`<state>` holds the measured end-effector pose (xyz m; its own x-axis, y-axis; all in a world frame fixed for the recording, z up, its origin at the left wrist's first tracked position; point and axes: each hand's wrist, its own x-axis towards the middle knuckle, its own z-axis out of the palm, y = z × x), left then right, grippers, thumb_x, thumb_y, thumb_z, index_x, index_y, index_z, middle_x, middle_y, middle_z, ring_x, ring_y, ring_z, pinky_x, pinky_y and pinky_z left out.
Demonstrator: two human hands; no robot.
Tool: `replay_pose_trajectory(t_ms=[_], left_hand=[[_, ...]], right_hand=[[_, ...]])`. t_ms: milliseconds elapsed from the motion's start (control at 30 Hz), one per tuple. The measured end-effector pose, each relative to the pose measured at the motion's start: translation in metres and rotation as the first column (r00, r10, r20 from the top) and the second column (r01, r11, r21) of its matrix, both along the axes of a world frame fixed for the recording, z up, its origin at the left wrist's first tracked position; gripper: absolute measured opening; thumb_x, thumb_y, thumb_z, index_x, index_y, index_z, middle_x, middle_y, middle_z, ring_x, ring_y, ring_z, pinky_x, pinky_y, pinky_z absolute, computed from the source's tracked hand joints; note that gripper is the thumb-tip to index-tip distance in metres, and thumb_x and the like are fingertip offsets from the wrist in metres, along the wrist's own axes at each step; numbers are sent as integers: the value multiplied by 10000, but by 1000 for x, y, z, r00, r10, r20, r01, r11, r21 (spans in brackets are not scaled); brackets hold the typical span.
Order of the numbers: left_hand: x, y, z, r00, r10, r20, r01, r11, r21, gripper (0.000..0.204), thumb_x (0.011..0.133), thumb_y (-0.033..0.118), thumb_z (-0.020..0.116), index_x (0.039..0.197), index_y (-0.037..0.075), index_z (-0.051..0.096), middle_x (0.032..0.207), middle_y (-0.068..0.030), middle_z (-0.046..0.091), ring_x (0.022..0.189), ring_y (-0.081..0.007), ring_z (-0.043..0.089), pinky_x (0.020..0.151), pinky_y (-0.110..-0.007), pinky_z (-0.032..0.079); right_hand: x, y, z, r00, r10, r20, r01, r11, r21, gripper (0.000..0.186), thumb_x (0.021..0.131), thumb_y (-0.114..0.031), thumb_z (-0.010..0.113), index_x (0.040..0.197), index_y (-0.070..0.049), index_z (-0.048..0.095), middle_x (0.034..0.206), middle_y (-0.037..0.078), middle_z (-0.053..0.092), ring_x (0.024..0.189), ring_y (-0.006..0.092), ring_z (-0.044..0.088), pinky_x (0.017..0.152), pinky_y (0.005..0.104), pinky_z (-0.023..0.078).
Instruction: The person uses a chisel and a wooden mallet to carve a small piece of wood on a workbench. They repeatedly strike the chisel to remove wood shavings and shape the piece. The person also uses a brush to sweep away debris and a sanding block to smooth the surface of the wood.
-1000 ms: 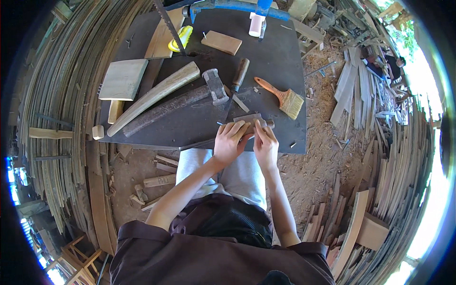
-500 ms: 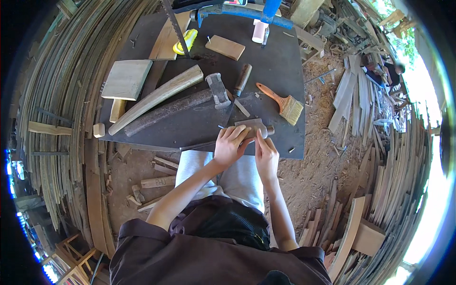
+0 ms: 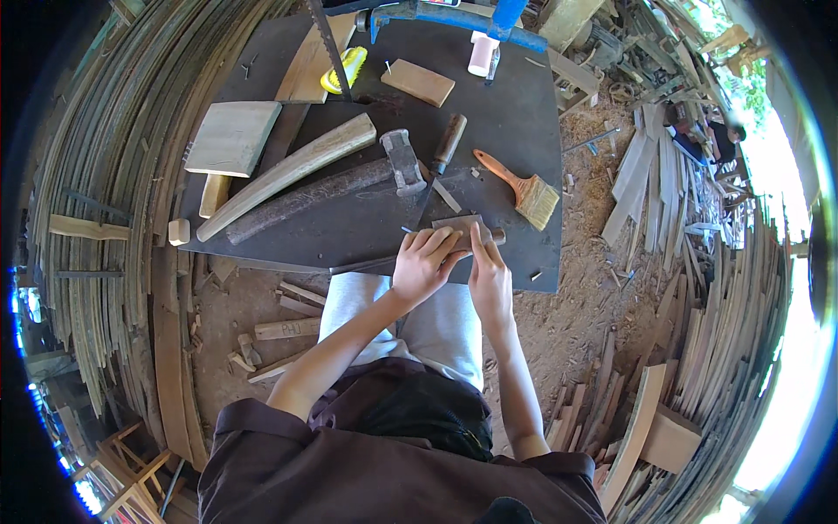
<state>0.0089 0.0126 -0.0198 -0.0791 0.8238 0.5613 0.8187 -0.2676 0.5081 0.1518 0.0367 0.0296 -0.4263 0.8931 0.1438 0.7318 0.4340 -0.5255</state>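
Note:
At the table's near edge, a small grey-brown piece lies under my fingers; I cannot make out its kind. A rounded wooden end sticks out beside it on the right. My left hand is closed on the piece, fingers curled over its left part. The fingers of my right hand press onto its right part, the index finger reaching across the top. A thin blue tip shows by the left fingers. Just beyond lies a wooden-handled tool with a narrow metal blade.
On the dark table lie a sledgehammer, a curved wooden handle, a paintbrush, a small board, a grey wooden block and a yellow brush-like thing. A blue metal frame crosses the far edge. Lumber stacks flank both sides.
My right fingers have shifted from the piece's right end up onto its top, nearer my left hand. The left hand keeps its place; the view has moved slightly.

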Motion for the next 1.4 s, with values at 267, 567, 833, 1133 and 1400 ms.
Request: replay_pose_trajectory(t_ms=[267,567,833,1133,1400], left_hand=[[0,-2,2,1000,-25,12,26,998,-53,320,823,280,711,1060,69,670,1071,-14,626,904,-203,606,789,-364,464],[-1,-1,3,1000,-17,21,17,1000,-4,330,781,240,747,1067,84,694,1040,-22,645,882,-215,622,752,-362,479],[1,-2,4,1000,5,-10,-5,1000,-4,324,781,249,749,1051,81,690,1051,-22,642,898,-214,621,762,-360,474],[-1,-1,5,1000,-16,-3,16,999,-28,300,781,243,748,1021,72,690,1040,-30,639,902,-219,619,764,-367,478],[-1,-1,0,1000,-16,3,16,999,-46,332,795,265,733,1059,68,684,1054,-25,640,910,-214,622,772,-361,481]], right_hand=[[6,3,-11,991,17,-131,-14,1000,18,602,842,97,531,1417,-63,462,874,207,575,740,394,631,647,462,495],[11,-8,-11,984,-9,-177,6,1000,-19,574,850,98,535,1397,-72,494,899,218,602,783,395,634,668,452,493],[14,-9,-11,989,-5,-150,7,1000,17,581,838,93,556,1392,-72,502,860,201,602,715,389,629,624,452,489],[0,8,-14,978,14,-208,9,994,111,536,861,82,557,1377,-58,517,843,201,593,708,361,635,636,418,503],[9,7,-12,968,-38,-248,21,997,-71,450,887,58,568,1316,-77,589,756,195,571,687,356,631,637,375,506]])
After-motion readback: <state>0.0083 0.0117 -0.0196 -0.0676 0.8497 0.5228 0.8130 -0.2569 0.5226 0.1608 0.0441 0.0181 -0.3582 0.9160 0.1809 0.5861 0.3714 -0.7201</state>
